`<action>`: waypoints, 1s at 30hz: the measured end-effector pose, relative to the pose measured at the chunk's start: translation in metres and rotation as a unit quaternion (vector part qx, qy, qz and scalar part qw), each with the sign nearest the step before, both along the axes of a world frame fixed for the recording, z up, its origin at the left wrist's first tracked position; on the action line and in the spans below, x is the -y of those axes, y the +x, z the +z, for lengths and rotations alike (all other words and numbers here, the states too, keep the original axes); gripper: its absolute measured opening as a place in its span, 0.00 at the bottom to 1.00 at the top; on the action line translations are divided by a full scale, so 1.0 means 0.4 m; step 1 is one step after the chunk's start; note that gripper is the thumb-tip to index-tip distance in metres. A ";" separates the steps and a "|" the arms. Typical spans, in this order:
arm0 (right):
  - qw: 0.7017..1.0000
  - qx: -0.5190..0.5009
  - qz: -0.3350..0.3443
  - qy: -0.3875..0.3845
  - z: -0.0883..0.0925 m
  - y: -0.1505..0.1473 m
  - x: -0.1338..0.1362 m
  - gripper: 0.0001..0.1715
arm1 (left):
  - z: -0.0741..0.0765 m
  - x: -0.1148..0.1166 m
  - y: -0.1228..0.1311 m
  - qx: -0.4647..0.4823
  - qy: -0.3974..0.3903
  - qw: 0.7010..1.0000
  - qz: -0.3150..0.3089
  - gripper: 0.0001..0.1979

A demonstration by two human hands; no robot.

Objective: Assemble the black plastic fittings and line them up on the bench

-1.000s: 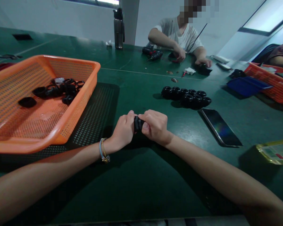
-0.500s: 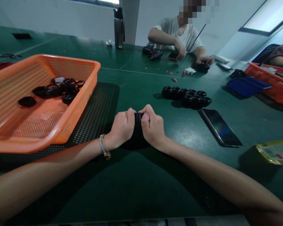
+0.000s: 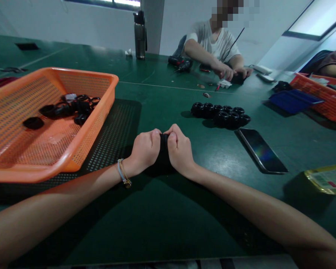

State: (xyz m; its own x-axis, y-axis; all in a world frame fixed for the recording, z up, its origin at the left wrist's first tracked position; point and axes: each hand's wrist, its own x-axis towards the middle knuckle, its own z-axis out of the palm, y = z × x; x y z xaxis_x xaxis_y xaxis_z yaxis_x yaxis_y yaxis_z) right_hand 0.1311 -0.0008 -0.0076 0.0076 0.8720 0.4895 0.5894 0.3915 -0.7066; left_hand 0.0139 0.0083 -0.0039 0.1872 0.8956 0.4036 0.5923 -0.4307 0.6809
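Observation:
My left hand (image 3: 147,149) and my right hand (image 3: 180,149) are closed side by side over the green table, both gripping one black part (image 3: 164,139). Only a narrow strip of it shows between my fists; the rest is hidden by my fingers. Several glossy black round parts (image 3: 221,115) stand grouped on the table, beyond my right hand. To the left, an orange mesh basket (image 3: 72,158) holds several loose black parts (image 3: 63,109).
A phone (image 3: 262,150) and a yellow-edged pack (image 3: 327,179) lie at right. Farther back are a blue tray (image 3: 294,101), a red basket (image 3: 330,99), a bottle (image 3: 140,35) and a power drill (image 3: 182,62). A person (image 3: 212,45) works across the table.
My hands keep their grip on the black part with hardly any movement; less of the part shows between them. The person opposite has moved one hand toward the dark item in their other hand.

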 end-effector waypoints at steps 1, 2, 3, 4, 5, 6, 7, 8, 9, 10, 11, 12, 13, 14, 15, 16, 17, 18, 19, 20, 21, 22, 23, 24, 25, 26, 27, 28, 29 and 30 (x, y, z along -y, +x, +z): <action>1.000 0.003 0.004 0.008 -0.002 0.001 -0.002 0.11 | 0.000 0.000 0.001 0.013 -0.010 1.000 -0.001 0.20; 1.000 0.008 0.010 0.020 -0.004 0.003 -0.004 0.11 | -0.001 -0.001 0.002 0.028 -0.020 0.999 -0.002 0.19; 0.999 0.016 0.017 0.036 -0.006 0.005 -0.007 0.12 | -0.002 -0.001 0.003 0.044 -0.032 0.999 -0.004 0.18; 0.998 0.028 0.025 0.056 -0.009 0.009 -0.011 0.12 | -0.003 -0.001 0.004 0.062 -0.044 0.997 -0.005 0.18; 0.995 0.043 0.034 0.078 -0.011 0.013 -0.016 0.12 | -0.004 -0.001 0.006 0.083 -0.058 0.995 -0.007 0.17; 0.992 0.058 0.043 0.103 -0.013 0.019 -0.021 0.13 | -0.006 -0.002 0.008 0.108 -0.076 0.991 -0.011 0.17; 0.987 0.073 0.052 0.130 -0.015 0.025 -0.027 0.13 | -0.007 -0.003 0.010 0.138 -0.099 0.985 -0.017 0.17; 0.982 0.086 0.063 0.156 -0.016 0.032 -0.033 0.13 | -0.007 -0.003 0.013 0.171 -0.128 0.977 -0.026 0.16; 0.975 0.099 0.075 0.182 -0.017 0.040 -0.039 0.13 | -0.006 -0.004 0.016 0.203 -0.160 0.965 -0.035 0.16; 0.968 0.112 0.090 0.207 -0.017 0.047 -0.044 0.13 | -0.004 -0.005 0.019 0.233 -0.196 0.952 -0.040 0.16; 0.959 0.126 0.108 0.232 -0.017 0.055 -0.050 0.13 | -0.001 -0.006 0.022 0.257 -0.229 0.938 -0.041 0.16; 0.947 0.144 0.126 0.257 -0.018 0.063 -0.056 0.13 | 0.002 -0.006 0.025 0.275 -0.259 0.925 -0.038 0.16; 0.935 0.162 0.139 0.281 -0.018 0.070 -0.061 0.14 | 0.006 -0.007 0.027 0.286 -0.282 0.915 -0.033 0.16; 0.922 0.181 0.147 0.309 -0.018 0.077 -0.066 0.14 | 0.009 -0.007 0.029 0.294 -0.299 0.907 -0.029 0.17; 0.909 0.197 0.152 0.336 -0.018 0.083 -0.071 0.15 | 0.011 -0.008 0.030 0.298 -0.311 0.902 -0.029 0.17; 0.897 0.212 0.154 0.356 -0.018 0.087 -0.075 0.15 | 0.011 -0.008 0.030 0.299 -0.322 0.898 -0.032 0.18; 0.887 0.222 0.155 0.374 -0.018 0.091 -0.079 0.15 | 0.010 -0.009 0.030 0.299 -0.332 0.894 -0.037 0.19; 0.877 0.229 0.157 0.392 -0.017 0.093 -0.081 0.15 | 0.007 -0.009 0.030 0.298 -0.339 0.891 -0.043 0.19; 0.868 0.233 0.158 0.408 -0.016 0.094 -0.083 0.15 | 0.003 -0.009 0.029 0.295 -0.343 0.891 -0.050 0.19; 0.861 0.234 0.158 0.423 -0.014 0.094 -0.083 0.15 | -0.002 -0.009 0.027 0.290 -0.338 0.894 -0.057 0.20; 0.856 0.236 0.157 0.433 -0.013 0.093 -0.081 0.15 | -0.008 -0.009 0.026 0.281 -0.321 0.902 -0.063 0.20; 0.854 0.239 0.154 0.435 -0.011 0.091 -0.077 0.15 | -0.014 -0.008 0.024 0.269 -0.293 0.915 -0.068 0.20; 0.859 0.243 0.150 0.425 -0.009 0.088 -0.073 0.15 | -0.020 -0.006 0.022 0.252 -0.260 0.929 -0.071 0.20; 0.868 0.246 0.148 0.405 -0.007 0.085 -0.067 0.15 | -0.025 -0.005 0.019 0.235 -0.227 0.942 -0.070 0.21; 0.879 0.250 0.147 0.378 -0.005 0.081 -0.061 0.15 | -0.029 -0.004 0.018 0.219 -0.199 0.953 -0.067 0.21; 0.891 0.250 0.146 0.349 -0.003 0.078 -0.054 0.16 | -0.031 -0.002 0.016 0.205 -0.178 0.960 -0.061 0.22; 0.901 0.247 0.142 0.326 -0.002 0.074 -0.048 0.16 | -0.031 -0.001 0.015 0.194 -0.165 0.966 -0.054 0.23; 0.909 0.238 0.138 0.311 -0.002 0.071 -0.042 0.16 | -0.030 0.000 0.015 0.183 -0.158 0.969 -0.046 0.24; 0.917 0.227 0.134 0.299 -0.001 0.067 -0.038 0.15 | -0.027 0.001 0.015 0.170 -0.152 0.973 -0.037 0.25; 0.924 0.215 0.129 0.287 -0.002 0.062 -0.034 0.15 | -0.022 0.001 0.014 0.154 -0.147 0.977 -0.030 0.25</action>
